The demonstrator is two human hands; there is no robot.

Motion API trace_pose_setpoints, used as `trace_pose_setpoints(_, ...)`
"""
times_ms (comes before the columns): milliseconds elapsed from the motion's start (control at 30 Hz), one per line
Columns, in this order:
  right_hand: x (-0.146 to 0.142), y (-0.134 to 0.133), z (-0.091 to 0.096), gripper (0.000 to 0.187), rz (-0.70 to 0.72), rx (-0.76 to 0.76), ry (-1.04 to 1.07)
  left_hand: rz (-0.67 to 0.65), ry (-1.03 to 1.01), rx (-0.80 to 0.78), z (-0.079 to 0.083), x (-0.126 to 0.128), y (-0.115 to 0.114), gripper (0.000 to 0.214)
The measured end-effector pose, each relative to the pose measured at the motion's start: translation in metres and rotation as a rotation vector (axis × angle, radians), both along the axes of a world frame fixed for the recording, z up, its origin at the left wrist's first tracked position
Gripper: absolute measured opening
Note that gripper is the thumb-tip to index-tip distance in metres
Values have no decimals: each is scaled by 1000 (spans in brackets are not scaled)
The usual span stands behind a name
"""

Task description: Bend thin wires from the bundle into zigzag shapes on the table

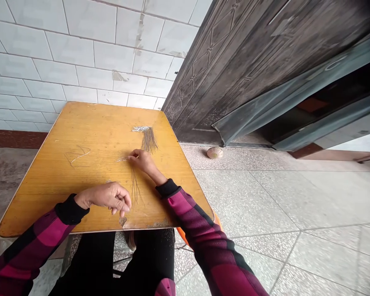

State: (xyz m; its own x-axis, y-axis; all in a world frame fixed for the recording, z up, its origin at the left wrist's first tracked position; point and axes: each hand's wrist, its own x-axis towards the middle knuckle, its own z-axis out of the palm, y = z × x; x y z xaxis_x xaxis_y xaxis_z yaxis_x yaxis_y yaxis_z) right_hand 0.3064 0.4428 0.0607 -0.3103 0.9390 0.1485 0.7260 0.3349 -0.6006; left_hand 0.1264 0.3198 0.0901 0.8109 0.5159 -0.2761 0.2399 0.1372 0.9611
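My right hand (143, 161) is closed in a pinch over the middle of the table. Between its fingertips are a few thin strands, with short white ends (121, 159) poking out to the left. Long dark threads (135, 185) trail from beneath that hand toward the table's near edge. My left hand (109, 196) hovers near the front edge, fingers curled and pinched together; whether anything fine is in them I cannot make out. Farther back lies a bundle of similar strands (148, 137), white ends to the left, dark threads fanned toward me. One loose white-and-dark strand (81, 156) lies looped at left.
The wooden table (89, 119) stands near a white tiled wall (80, 53). A dark carved door (209, 70) with a hanging curtain (249, 111) is at right. A small round object (215, 153) lies on the floor. Orange seat edges (185, 238) show beneath my right arm.
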Motion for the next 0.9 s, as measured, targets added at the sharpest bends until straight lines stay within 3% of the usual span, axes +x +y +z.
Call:
trace_pose_setpoints(67,10,-3,0,11,-28,7,34,221,35,174,-4,-1,4,20)
trace_pose_setpoints(167,26,-13,0,15,-34,-27,47,557,229,572,-11,-6,15,12)
trace_pose_setpoints(233,36,-21,1,20,-2,-113,52,652,394,856,-14,-9,26,9)
trace_pose_setpoints(333,44,-30,2,23,118,-233,38,572,590,1109,-13,-9,46,15)
trace_pose_setpoints(500,42,-39,2,25,236,-243,34,277,888,1268,-1,16,80,17)
trace_pose_setpoints(700,40,-46,6,26,268,-229,25,65,1059,1272,15,41,108,25)
trace_pose_setpoints(900,39,-48,12,25,253,-295,-18,9,1097,1249,20,42,121,23)
